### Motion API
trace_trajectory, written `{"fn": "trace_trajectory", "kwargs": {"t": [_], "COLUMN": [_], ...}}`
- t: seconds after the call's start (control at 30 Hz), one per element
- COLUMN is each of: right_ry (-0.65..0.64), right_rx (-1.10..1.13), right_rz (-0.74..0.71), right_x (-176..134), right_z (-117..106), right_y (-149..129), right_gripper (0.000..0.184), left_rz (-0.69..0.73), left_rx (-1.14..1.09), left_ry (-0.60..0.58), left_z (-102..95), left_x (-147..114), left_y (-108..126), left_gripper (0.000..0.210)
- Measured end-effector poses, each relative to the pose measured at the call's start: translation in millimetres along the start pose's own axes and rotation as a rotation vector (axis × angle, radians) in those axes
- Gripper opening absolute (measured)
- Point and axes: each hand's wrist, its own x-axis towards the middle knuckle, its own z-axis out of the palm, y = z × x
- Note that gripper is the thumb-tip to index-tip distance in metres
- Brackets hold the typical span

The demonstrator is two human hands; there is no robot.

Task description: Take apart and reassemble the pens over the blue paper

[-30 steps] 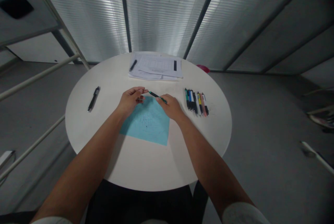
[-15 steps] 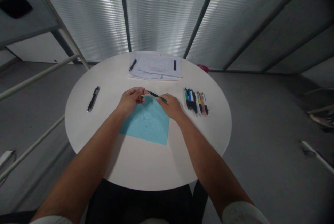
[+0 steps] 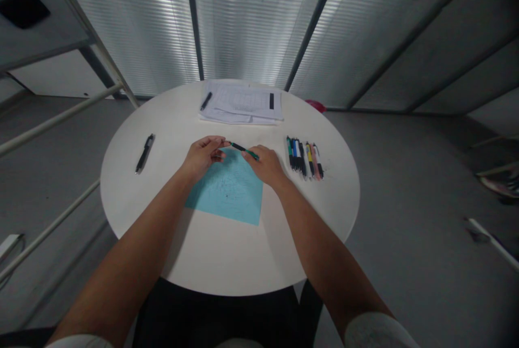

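Note:
Between my two hands is a green and black pen [image 3: 238, 146], held above the top edge of a light-blue sheet of paper [image 3: 227, 194]. My right hand [image 3: 264, 165] is closed around the pen's green end. The thumb and fingers of my left hand [image 3: 206, 154] pinch at its opposite tip; what exactly sits between those fingertips is too small to make out. Scribbled marks show on the blue sheet, whose upper part is partly covered by my hands.
All this is on a round white table [image 3: 219, 261]. A row of several pens [image 3: 304, 158] lies at the right, and a single black pen [image 3: 145, 153] at the left. Printed papers [image 3: 243, 104] with a dark pen [image 3: 206, 101] on top are at the far edge. Metal rails [image 3: 60, 115] stand at left.

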Motion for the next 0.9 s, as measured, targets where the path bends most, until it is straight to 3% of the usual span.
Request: {"fn": "trace_trajectory", "kwargs": {"t": [0.9], "right_ry": [0.01], "right_rx": [-0.088], "right_rz": [-0.01], "right_x": [0.4], "right_z": [1.5], "right_y": [0.8], "right_gripper": [0.037], "left_rz": [-0.005], "left_rx": [0.01], "left_ry": [0.01], "left_z": [-3.6], "left_x": [1.2], "left_y": [-1.2], "left_gripper": [0.021]}}
